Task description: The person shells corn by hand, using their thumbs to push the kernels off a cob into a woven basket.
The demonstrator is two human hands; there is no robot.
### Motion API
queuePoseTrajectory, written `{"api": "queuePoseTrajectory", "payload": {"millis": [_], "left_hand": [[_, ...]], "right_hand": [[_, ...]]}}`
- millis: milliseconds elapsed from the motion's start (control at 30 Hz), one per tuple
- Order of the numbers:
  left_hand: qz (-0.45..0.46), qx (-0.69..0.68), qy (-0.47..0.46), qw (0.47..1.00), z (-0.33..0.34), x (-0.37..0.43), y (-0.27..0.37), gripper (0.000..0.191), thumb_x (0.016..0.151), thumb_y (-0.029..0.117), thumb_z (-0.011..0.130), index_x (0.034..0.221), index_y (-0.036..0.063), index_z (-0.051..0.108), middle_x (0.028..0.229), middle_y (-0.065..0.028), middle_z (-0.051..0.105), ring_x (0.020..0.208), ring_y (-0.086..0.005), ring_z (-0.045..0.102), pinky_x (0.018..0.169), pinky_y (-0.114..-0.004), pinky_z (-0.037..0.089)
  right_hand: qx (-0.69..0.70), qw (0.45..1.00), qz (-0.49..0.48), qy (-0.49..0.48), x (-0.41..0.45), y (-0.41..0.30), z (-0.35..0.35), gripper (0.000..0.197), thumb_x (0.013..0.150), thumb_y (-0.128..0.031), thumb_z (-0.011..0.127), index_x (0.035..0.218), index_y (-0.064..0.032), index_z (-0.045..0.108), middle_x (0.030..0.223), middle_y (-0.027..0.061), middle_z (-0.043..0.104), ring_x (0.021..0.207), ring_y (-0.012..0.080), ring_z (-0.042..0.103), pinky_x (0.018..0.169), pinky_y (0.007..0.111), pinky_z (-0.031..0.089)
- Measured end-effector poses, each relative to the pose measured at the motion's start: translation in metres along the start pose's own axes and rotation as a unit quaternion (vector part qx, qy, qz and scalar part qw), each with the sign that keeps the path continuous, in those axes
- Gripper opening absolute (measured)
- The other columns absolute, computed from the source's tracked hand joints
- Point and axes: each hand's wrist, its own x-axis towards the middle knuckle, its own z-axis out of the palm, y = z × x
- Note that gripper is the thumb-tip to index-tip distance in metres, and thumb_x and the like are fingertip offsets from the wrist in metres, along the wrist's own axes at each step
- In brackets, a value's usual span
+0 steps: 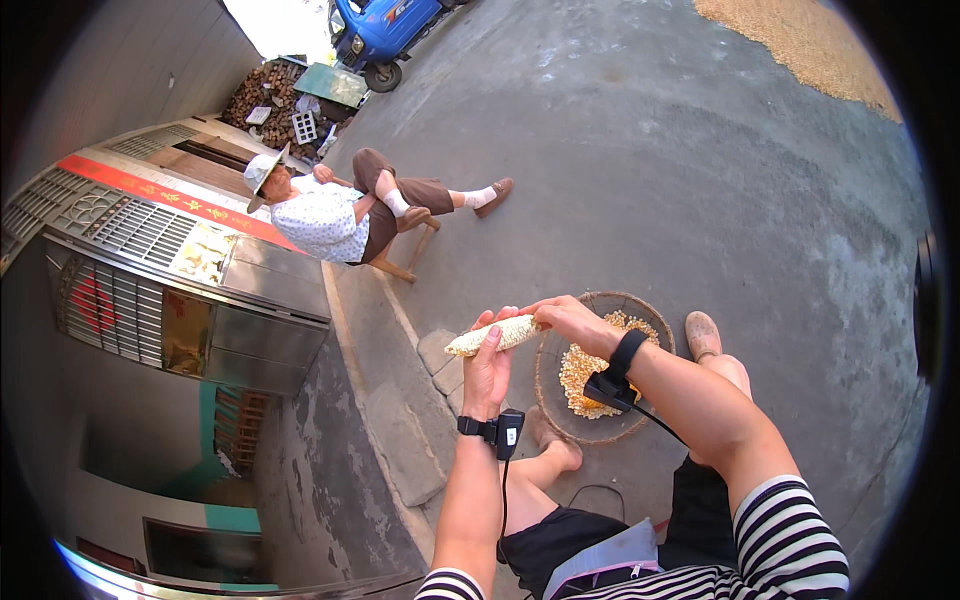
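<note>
A pale corn cob (491,337), stripped of nearly all its kernels, is held up between my two hands. My left hand (489,369) grips its middle from below, thumb across the near side. The fingers of my right hand (574,321) pinch the cob's right end. Under my right forearm, on the ground between my feet, stands a round woven basket (541,382) with loose yellow and white corn kernels (576,369) inside. Part of the basket is hidden by my right arm and the device strapped to its wrist.
A person in a hat (322,217) sits on a wooden stool (397,270) at upper left, beside a stone step (397,442). Grain (810,49) lies spread on the concrete at upper right. A blue vehicle (390,30) and stacked firewood (262,94) stand farther off.
</note>
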Motion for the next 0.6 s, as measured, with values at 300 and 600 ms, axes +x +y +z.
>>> {"api": "queuePoseTrajectory", "payload": {"millis": [300, 600], "left_hand": [[0.036, -0.152, 0.134, 0.979, -0.029, 0.033, -0.035, 0.04, 0.098, 0.027, 0.067, 0.126, 0.0073, 0.048, 0.121, -0.0147, 0.063, 0.122, -0.0283, 0.059, 0.111, -0.044, 0.047], [-0.027, -0.121, 0.087, 0.988, -0.012, 0.027, -0.045, 0.048, 0.106, 0.041, 0.05, 0.137, 0.0054, 0.043, 0.128, -0.0177, 0.06, 0.119, -0.0256, 0.059, 0.104, -0.042, 0.048]], "right_hand": [[-0.156, 0.988, 0.008, 0.006, 0.007, 0.02, 0.007, 0.041, 0.094, -0.029, 0.069, 0.115, 0.0063, 0.068, 0.1, 0.013, 0.072, 0.093, 0.0154, 0.066, 0.08, 0.03, 0.052], [-0.111, 0.99, -0.007, 0.087, 0.01, 0.006, 0.018, 0.033, 0.094, -0.014, 0.072, 0.12, 0.005, 0.063, 0.107, 0.0098, 0.07, 0.101, 0.0147, 0.066, 0.09, 0.03, 0.054]]}}
